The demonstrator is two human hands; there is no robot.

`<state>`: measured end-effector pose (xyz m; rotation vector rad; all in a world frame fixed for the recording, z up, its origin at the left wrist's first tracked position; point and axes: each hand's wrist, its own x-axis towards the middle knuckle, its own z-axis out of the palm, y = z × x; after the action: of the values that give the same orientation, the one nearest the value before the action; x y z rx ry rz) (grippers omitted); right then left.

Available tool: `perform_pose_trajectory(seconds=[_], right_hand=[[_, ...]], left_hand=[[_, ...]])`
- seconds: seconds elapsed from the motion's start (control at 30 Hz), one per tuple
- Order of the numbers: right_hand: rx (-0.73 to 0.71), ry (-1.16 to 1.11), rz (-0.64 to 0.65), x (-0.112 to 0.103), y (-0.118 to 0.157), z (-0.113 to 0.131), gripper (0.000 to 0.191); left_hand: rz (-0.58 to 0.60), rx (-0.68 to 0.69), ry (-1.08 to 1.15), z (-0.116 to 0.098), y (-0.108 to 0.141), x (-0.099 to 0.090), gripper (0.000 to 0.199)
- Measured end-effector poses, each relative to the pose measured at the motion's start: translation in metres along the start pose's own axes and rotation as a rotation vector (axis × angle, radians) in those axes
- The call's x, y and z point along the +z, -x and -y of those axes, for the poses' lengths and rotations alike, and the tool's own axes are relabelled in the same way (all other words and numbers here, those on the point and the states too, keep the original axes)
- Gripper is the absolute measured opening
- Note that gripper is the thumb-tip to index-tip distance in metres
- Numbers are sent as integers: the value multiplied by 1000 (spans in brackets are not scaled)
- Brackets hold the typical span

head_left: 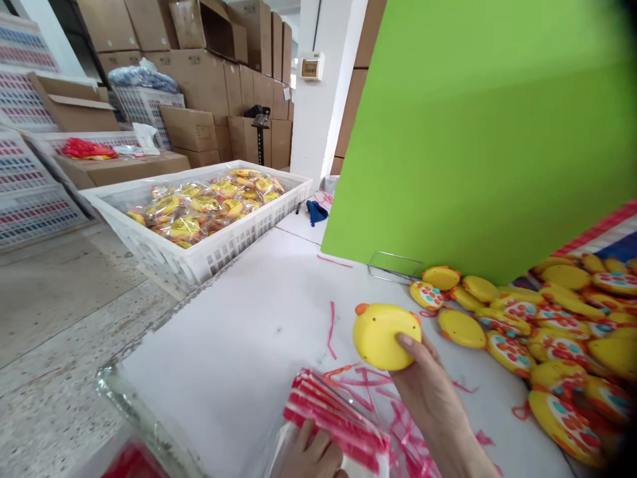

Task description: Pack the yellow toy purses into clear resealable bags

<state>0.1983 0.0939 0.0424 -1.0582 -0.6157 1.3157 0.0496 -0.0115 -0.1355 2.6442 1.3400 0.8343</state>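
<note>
My right hand (430,382) is closed on a rounded yellow plastic toy (382,335) with orange bumps at its edge, thumb across its plain back. It is held above the white tabletop (239,332). At the bottom, my left hand (316,455) has its fingers bent over a stack of clear plastic bags (333,415) with red-and-white striped ends; its thumb is hidden. Pink strips (405,425) lie loosely around the bags. To the right is a heap of similar yellow toys (462,328), some showing coloured buttons.
A white plastic crate (199,265) of bagged yellow toys stands beyond the table's left edge. A green board (448,133) rises behind the table, with a wire frame (393,267) at its foot. A blue cloth item (317,212) lies farther back. Cardboard boxes (199,86) are stacked behind.
</note>
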Motion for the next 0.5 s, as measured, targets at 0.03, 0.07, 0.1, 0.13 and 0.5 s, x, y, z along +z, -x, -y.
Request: perform_pose_trajectory(seconds=[0.03,0.07,0.1,0.13,0.5], right_hand=[[-24,27,-12,0,2,-1,40],[-49,71,-9,0,5,-1,38],[-67,128,5,-1,9,-2,39],[-73,189,27,-3,13,-3,42],[327,630,59,-64,96,-7,71]], left_hand=[[24,0,2,-2,-4,-8,17],[53,12,9,-4,-9,-17,16],[96,24,25,-5,-13,-28,13],[152,26,57,-6,-18,-40,8],[174,-316,585,-6,-10,-93,63]])
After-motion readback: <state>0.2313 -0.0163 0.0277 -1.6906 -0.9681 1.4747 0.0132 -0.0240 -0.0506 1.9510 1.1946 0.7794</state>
